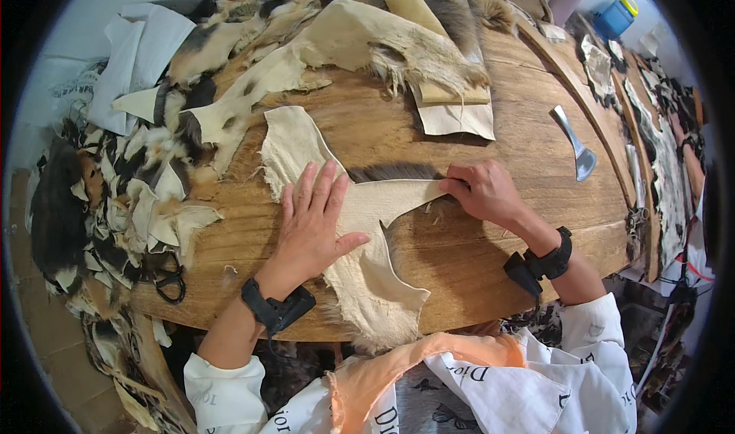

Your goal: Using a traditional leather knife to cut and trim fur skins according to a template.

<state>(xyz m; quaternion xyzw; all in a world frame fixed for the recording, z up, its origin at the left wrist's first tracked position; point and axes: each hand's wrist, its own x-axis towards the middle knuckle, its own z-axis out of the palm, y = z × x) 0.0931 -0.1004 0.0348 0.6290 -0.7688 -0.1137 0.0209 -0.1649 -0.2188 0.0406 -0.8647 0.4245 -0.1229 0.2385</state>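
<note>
A pale piece of fur pelt (360,212) lies skin side up on the wooden table (490,269), with dark fur showing along its far edge. My left hand (312,219) rests flat on the middle of the pelt, fingers spread. At the right, my right hand (484,193) pinches the tip of the pelt's narrow arm between thumb and fingers. The near end of the pelt hangs at the table's front edge, close to my clothing. To the right of my right hand lies a metal fan-shaped blade (579,147), apart from it.
Beyond the pelt spreads a larger pale hide (344,36), beside stacked tan sheets (457,118). Fur scraps (157,181) pile up at the left, near black-handled scissors (170,284). A wooden strip (586,112) borders the right. A blue jar (615,18) stands at the far right.
</note>
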